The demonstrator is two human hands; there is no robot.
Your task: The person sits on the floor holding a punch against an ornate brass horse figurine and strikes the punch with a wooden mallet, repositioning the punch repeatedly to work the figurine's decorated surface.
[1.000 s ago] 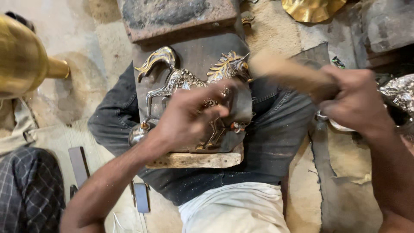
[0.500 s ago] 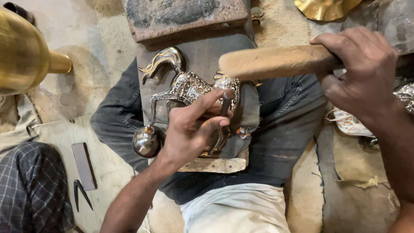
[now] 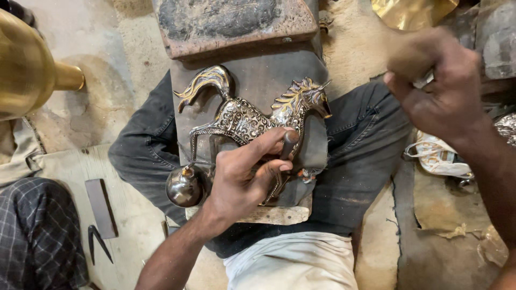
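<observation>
The left forearm comes up from the bottom edge, angled toward the metal horse figure, which lies on its side on a dark slab across the person's lap. The left hand sits just below the horse's belly, curled into a narrow grip: thumb and forefinger pinch a short dark punch whose tip meets the horse near its chest, below the gilded mane. The remaining fingers fold under and press on the figure's front legs, hiding them. A round polished ball sits just left of this hand, below the horse's rear legs.

The right arm enters from the lower right edge, well to the right of the horse and raised above it. The right hand is clenched into a tight fist, blurred by motion; something pale shows at the knuckles, but I cannot tell what it grips.

Above the horse, a rusty flat block overlaps the slab's top edge. Far left of the horse, a large brass vessel is cut off by the frame. Lower left of the horse, a flat metal bar and a small pair of dividers lie on a pale board. A crumpled white bag lies right of the horse, partly behind the right wrist.
</observation>
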